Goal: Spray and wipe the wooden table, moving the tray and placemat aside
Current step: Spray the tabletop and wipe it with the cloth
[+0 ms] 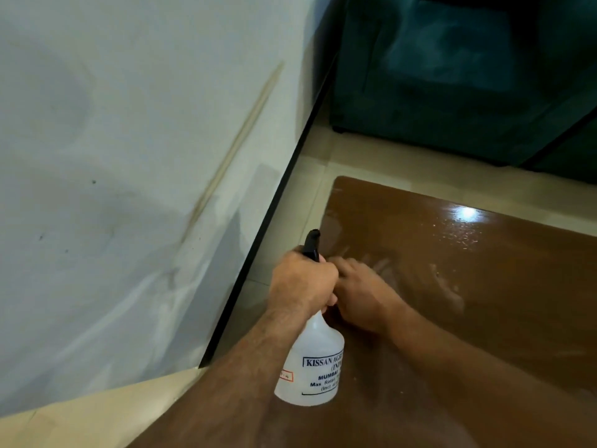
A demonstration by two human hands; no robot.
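The glossy brown wooden table fills the lower right, with wet streaks and droplets near a light glare. My left hand is wrapped around the black trigger head of a white translucent spray bottle, which hangs tilted over the table's left edge with its nozzle pointing away from me. Right beside it is my right hand, low over the table. Its fingers reach toward the sprayer head, and their tips are blurred and partly hidden behind my left hand. No tray, placemat or cloth is in view.
A white wall with a dark baseboard runs close along the table's left side, leaving a narrow strip of beige tiled floor. A dark teal sofa stands beyond the table's far edge.
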